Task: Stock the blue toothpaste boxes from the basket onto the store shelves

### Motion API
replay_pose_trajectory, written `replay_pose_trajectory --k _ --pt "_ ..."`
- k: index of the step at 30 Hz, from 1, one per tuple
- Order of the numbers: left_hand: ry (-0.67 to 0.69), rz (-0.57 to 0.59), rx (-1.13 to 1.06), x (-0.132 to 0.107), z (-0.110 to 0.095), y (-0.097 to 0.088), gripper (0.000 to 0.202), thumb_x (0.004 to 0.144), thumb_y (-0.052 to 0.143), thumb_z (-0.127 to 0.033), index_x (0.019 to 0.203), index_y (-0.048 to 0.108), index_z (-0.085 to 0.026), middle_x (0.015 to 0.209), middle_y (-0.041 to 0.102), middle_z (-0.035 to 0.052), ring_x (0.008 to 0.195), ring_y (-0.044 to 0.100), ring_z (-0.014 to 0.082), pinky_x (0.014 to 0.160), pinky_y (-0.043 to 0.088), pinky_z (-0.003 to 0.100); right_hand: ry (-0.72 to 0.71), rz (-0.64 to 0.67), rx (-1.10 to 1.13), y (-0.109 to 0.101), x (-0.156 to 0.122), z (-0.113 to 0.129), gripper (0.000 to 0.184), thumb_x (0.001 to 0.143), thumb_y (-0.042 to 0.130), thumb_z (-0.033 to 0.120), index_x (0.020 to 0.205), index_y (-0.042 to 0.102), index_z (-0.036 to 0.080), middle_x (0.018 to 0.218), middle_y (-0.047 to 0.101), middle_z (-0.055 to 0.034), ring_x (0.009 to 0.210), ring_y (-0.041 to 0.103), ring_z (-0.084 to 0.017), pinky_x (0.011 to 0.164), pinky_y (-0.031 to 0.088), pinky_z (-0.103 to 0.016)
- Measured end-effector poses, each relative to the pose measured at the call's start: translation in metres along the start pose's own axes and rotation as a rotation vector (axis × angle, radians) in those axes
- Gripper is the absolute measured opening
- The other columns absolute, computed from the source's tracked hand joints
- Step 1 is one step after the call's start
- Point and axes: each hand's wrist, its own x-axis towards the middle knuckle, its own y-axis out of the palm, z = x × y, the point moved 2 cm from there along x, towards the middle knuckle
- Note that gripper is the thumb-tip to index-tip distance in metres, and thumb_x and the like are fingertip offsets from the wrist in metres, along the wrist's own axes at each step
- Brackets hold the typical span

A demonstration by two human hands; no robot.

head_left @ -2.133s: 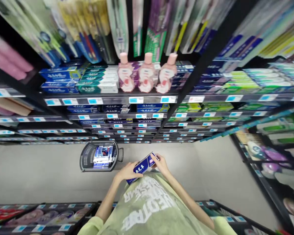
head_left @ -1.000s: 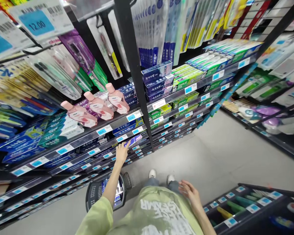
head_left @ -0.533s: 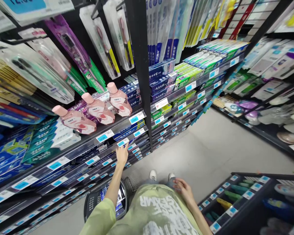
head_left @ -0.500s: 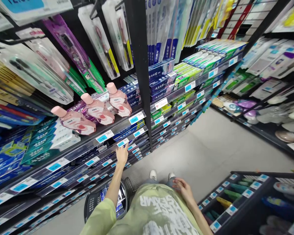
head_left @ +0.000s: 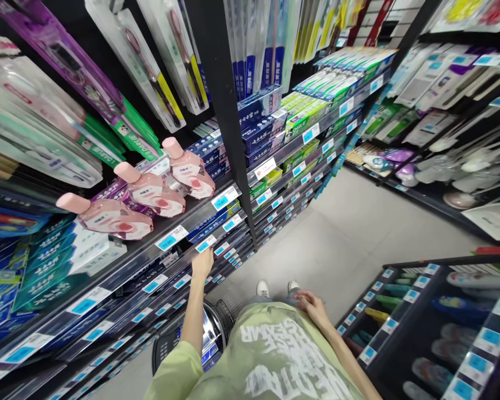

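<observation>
My left hand [head_left: 203,264] reaches to the lower shelf rail, just under a white and blue price tag [head_left: 205,243]. Its fingers are hidden behind the rail, and whatever they touch cannot be seen. Dark blue toothpaste boxes [head_left: 208,224] lie on the shelf just above it. On the top shelf, three pink bottles [head_left: 191,173] stand in a row, tilted in the view. By my waist, my right hand [head_left: 311,305] hangs open with loosely bent fingers and holds nothing. A black shopping basket [head_left: 160,349] with shiny blue packs is below my left forearm.
Packaged toothbrushes [head_left: 150,78] hang above the shelves. A black upright post [head_left: 225,94] divides the rack. Green and yellow toothpaste boxes [head_left: 308,114] are stacked beyond it. A slipper rack [head_left: 425,333] stands at the right, with grey floor [head_left: 337,222] between.
My left hand has gone further in under the price tag, so its fingers no longer show. The view has shifted closer to the shelf. My right hand stays by my waist.
</observation>
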Motion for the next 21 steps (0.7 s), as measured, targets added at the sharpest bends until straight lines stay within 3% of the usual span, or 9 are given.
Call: replay_pose_trajectory --k 6,12,15,18,21 --pt "-0.076 -0.158 -0.004 -0.001 -0.001 0.003 0.061 0.101 0.031 -0.053 0.118 0.064 -0.005 0.109 0.070 0.0261 0.105 0.067 0.0369 0.092 0.048 0.044 -0.003 -0.033 0.016 -0.004 0.000 -0.008 0.049 0.054 0.069 0.052 0.089 0.063 0.018 0.085 0.075 -0.0091 0.069 0.070 -0.025 0.067 0.053 -0.036" --pt "-0.118 -0.203 -0.079 0.000 0.001 0.009 0.048 0.094 0.043 -0.044 0.109 0.070 -0.007 0.091 0.072 0.0225 0.090 0.070 0.0348 0.086 0.050 0.043 -0.014 -0.046 0.032 -0.006 0.001 -0.009 0.043 0.054 0.069 0.046 0.087 0.065 0.019 0.085 0.076 -0.0078 0.068 0.070 -0.025 0.066 0.054 -0.036" --pt "-0.155 -0.223 -0.143 -0.003 0.010 0.017 0.049 0.093 0.046 -0.047 0.104 0.072 -0.008 0.086 0.072 0.0218 0.086 0.070 0.0347 0.084 0.051 0.043 -0.019 -0.045 0.033 -0.004 0.001 -0.006 0.044 0.053 0.068 0.046 0.087 0.065 0.018 0.084 0.076 -0.0076 0.067 0.070 -0.024 0.065 0.053 -0.035" --pt "-0.233 -0.272 -0.225 -0.007 0.018 0.022 0.056 0.092 0.047 -0.054 0.094 0.074 -0.005 0.086 0.072 0.0254 0.090 0.070 0.0372 0.088 0.050 0.045 -0.019 -0.041 0.035 -0.001 0.001 -0.003 0.044 0.054 0.068 0.047 0.087 0.065 0.017 0.081 0.075 -0.0070 0.067 0.070 -0.024 0.065 0.053 -0.035" --pt "-0.292 -0.317 -0.332 -0.005 0.023 0.023 0.056 0.089 0.052 -0.056 0.098 0.073 -0.004 0.094 0.072 0.0257 0.101 0.068 0.0370 0.096 0.049 0.045 -0.015 -0.030 0.038 0.001 0.003 -0.003 0.044 0.054 0.068 0.046 0.086 0.065 0.017 0.080 0.075 -0.0067 0.067 0.070 -0.024 0.066 0.053 -0.035"
